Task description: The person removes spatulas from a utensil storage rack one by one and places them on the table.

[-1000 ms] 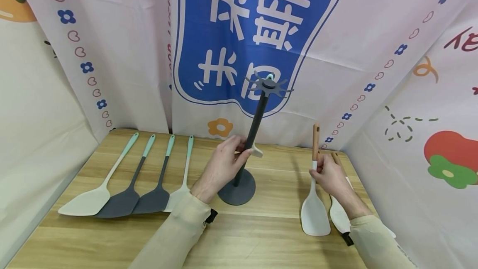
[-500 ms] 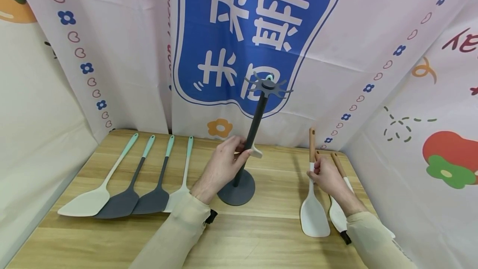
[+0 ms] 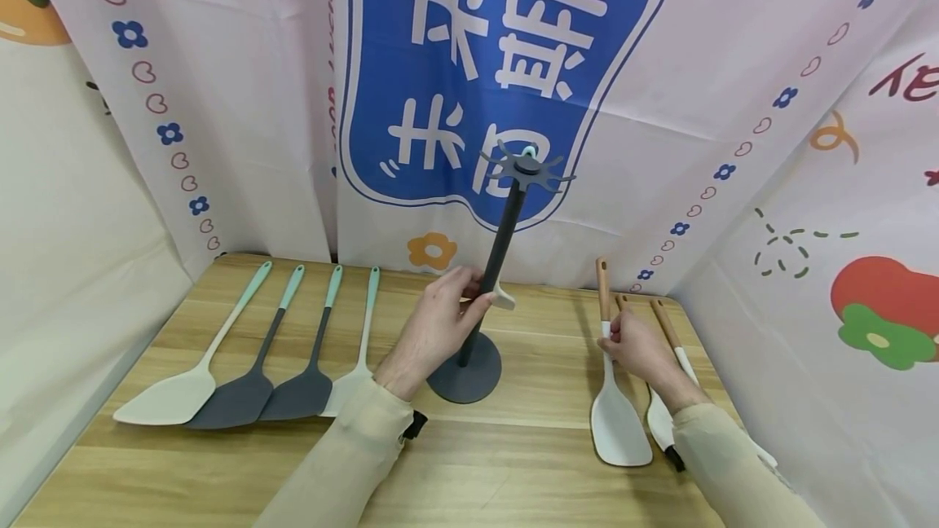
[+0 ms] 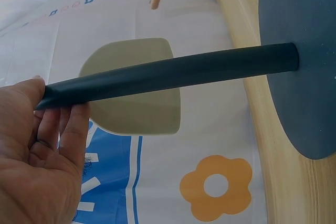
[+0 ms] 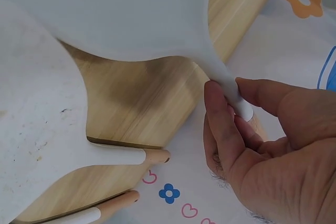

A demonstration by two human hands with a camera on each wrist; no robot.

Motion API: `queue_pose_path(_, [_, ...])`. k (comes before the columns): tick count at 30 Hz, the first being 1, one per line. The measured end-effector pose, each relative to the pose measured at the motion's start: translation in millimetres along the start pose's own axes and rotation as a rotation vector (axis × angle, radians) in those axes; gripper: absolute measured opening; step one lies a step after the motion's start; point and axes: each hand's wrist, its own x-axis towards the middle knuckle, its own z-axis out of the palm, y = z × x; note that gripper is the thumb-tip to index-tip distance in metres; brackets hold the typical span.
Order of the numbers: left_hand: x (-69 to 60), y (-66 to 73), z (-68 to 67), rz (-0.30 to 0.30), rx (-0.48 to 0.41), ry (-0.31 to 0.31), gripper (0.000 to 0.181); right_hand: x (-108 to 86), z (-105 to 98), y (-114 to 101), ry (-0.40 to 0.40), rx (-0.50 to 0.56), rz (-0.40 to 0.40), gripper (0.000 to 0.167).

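In the head view my left hand [image 3: 440, 316] grips the dark grey post [image 3: 504, 243] of an upright utensil stand, with thumb and fingers on either side. At its top is a ring of curved hooks [image 3: 530, 169]. Behind the post hangs a pale beige utensil, whose flat head [image 4: 142, 111] shows in the left wrist view. On the right, my right hand [image 3: 641, 349] pinches a white spatula [image 3: 619, 426] at the white neck below its wooden handle [image 3: 603, 292]. The right wrist view shows thumb and fingertips on that neck [image 5: 223, 85]. Whether the spatula touches the table is unclear.
Left of the stand's round base [image 3: 484, 377], several turners with mint handles lie in a row, including a cream one [image 3: 169, 398] and a dark grey one [image 3: 233, 399]. More wooden-handled white utensils [image 3: 663, 422] lie under the right forearm. A printed curtain [image 3: 645, 169] hangs behind the table.
The right hand has moved slightly left with the spatula; its handle end has swung left and lower. The left hand stays on the post.
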Motion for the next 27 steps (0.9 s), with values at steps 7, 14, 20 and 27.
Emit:
queue_pose_path(7, [0.3, -0.6, 0.4, -0.011, -0.002, 0.003, 0.019, 7.8, 5, 0, -0.030, 0.004, 0.011, 0.022])
queue_pose_path(14, [0.1, 0.1, 0.2, -0.009, 0.004, 0.005, 0.020, 20.9, 13, 17, -0.051, -0.010, -0.031, 0.017])
queue_pose_path(20, [0.0, 0.3, 0.2, -0.012, 0.002, 0.001, 0.020, 68.7, 43, 79, -0.060, -0.085, -0.040, 0.017])
queue_pose_path(27, [-0.2, 0.4, 0.1, -0.015, 0.000, -0.002, 0.019, 110.9, 68, 133, -0.070, -0.168, -0.054, 0.017])
